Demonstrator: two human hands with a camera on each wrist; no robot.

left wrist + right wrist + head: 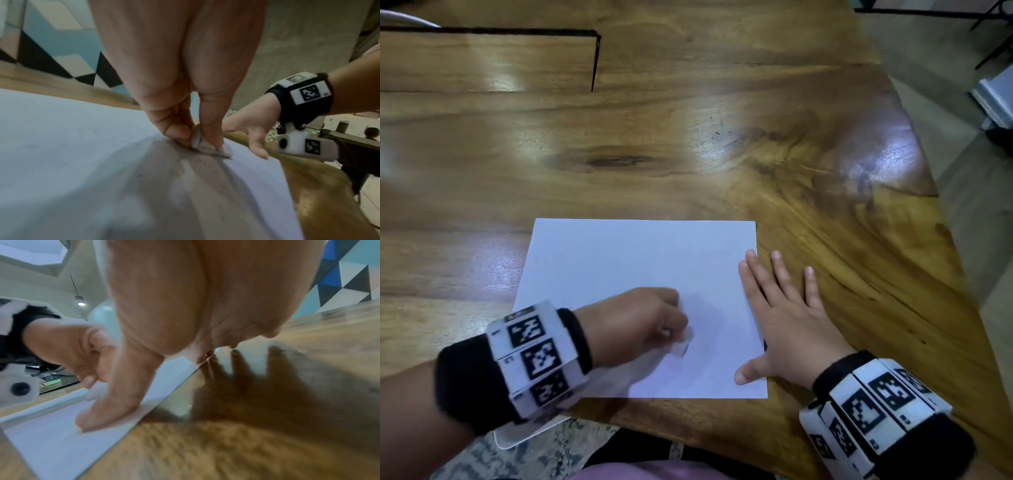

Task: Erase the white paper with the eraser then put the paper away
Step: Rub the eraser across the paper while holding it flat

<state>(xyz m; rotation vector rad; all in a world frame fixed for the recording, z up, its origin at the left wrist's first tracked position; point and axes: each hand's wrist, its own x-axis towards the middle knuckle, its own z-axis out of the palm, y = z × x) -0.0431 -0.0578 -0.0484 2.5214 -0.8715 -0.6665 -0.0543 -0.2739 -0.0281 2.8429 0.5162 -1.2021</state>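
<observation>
A white sheet of paper [619, 270] lies flat on the wooden table [722, 137] near its front edge. My left hand [640, 322] pinches a small whitish eraser [681, 347] between thumb and fingers and presses it onto the lower middle of the sheet. In the left wrist view the eraser [205, 146] touches the paper [72, 138], with fine crumbs scattered below it. My right hand [780, 308] lies flat with fingers spread on the sheet's right edge. Its thumb [107, 412] and index finger rest on the paper [51, 434]; the other fingers rest on the wood.
The table's right edge [941, 219] runs diagonally close to my right hand, with floor beyond it. A thin dark line [594, 61] marks a rectangular panel at the far left of the tabletop. Bare wood stretches beyond the sheet.
</observation>
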